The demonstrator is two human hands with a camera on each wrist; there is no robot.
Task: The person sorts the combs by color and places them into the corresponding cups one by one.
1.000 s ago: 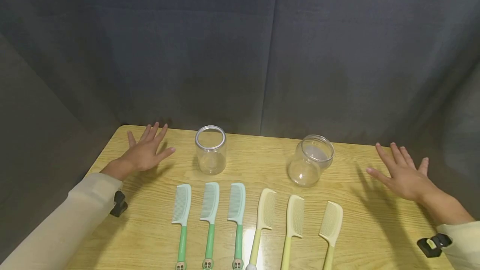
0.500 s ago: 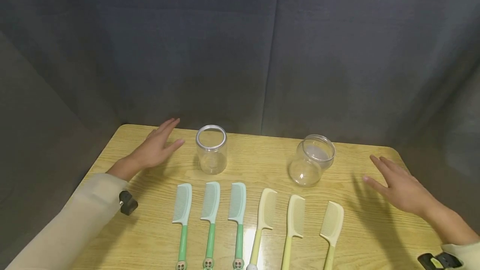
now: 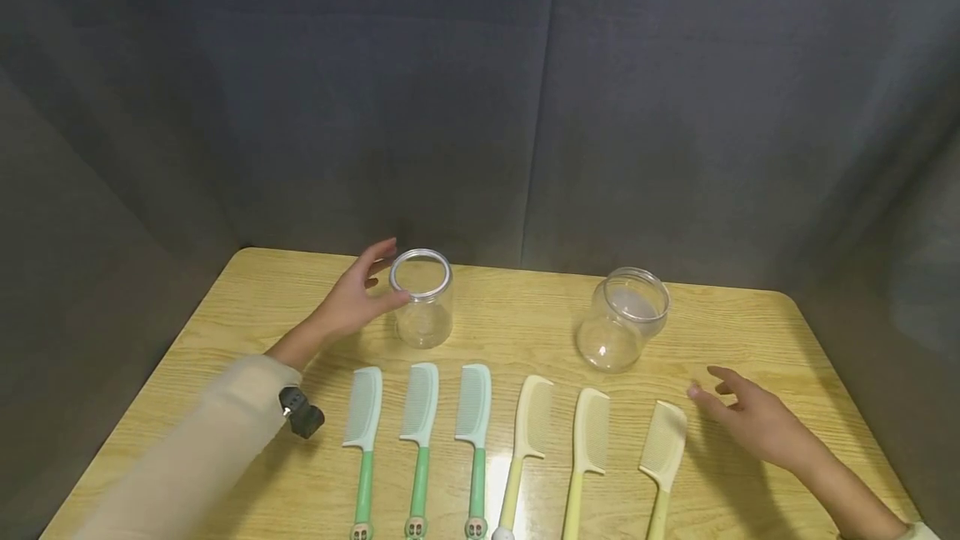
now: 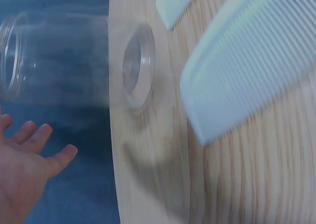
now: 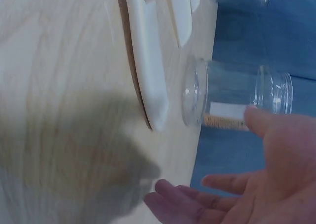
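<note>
Right beside the left hand (image 3: pixel 352 302), straight clear jar (image 3: pixel 422 298) being touched by loosely spread fingers, nothing being gripped, right hand (image 3: pixel 750 417) being held open, yellow comb (image 3: pixel 662 457) just left of it

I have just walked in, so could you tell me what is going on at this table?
A person sits at a wooden table with six combs in a row. The left hand reaches the straight clear jar, fingers at its rim, not yet gripping it. The right hand hovers open beside the rightmost yellow comb. A rounder clear jar stands untouched.
</note>
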